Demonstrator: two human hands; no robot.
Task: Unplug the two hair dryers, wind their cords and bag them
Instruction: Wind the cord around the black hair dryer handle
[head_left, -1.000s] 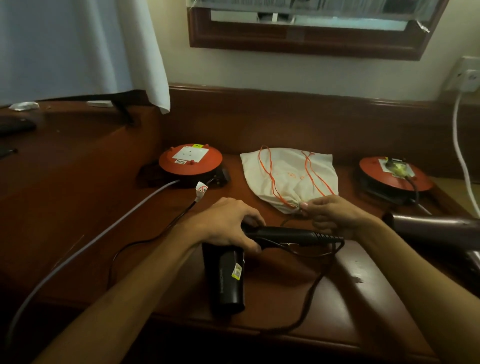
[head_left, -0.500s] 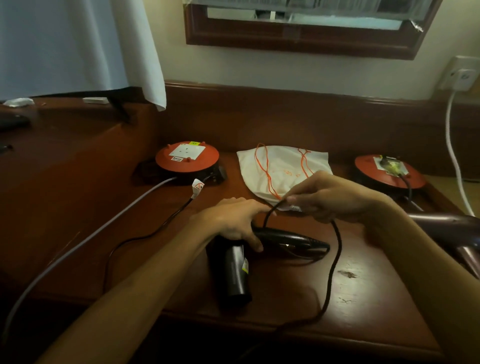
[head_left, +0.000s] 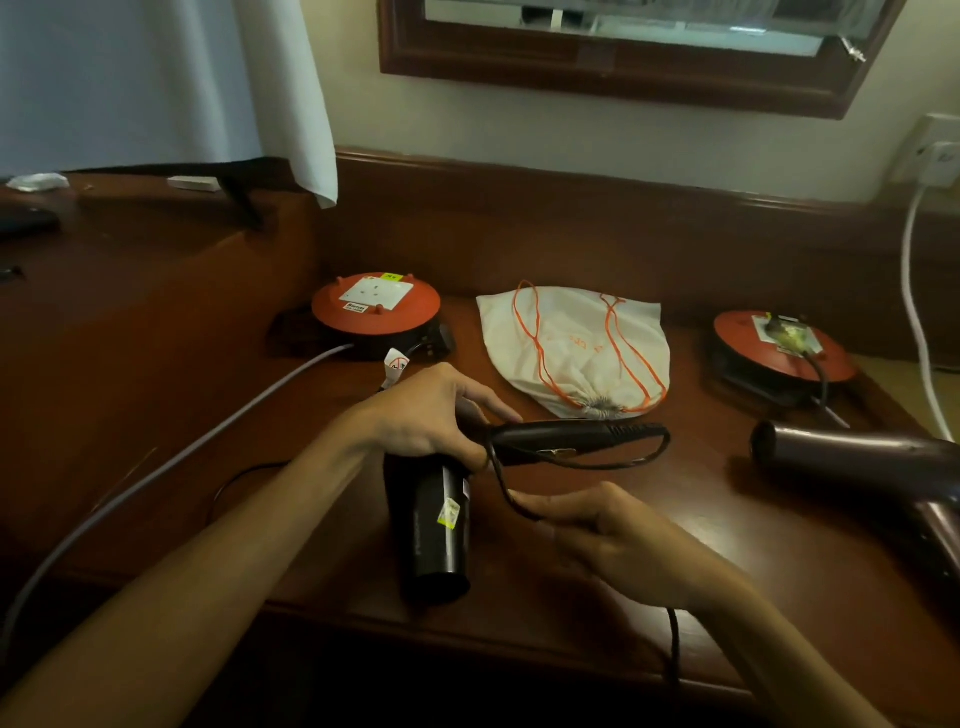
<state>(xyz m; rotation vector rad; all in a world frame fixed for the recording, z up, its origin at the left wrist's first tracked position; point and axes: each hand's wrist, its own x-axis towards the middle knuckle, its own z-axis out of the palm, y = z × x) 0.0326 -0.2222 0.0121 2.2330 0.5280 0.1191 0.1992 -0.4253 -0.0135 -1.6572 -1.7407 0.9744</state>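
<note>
Head view: the black hair dryer (head_left: 439, 530), a smooth cylindrical barrel, lies near the table's (head_left: 649, 587) front edge, with its long axis toward that edge and its handle pointing right. The left hand (head_left: 421, 415) grips the barrel-handle junction. The right hand (head_left: 613, 540) pinches the black cord (head_left: 613, 462), which loops round the handle. A white cloth drawstring bag (head_left: 571, 348) lies toward the back edge.
</note>
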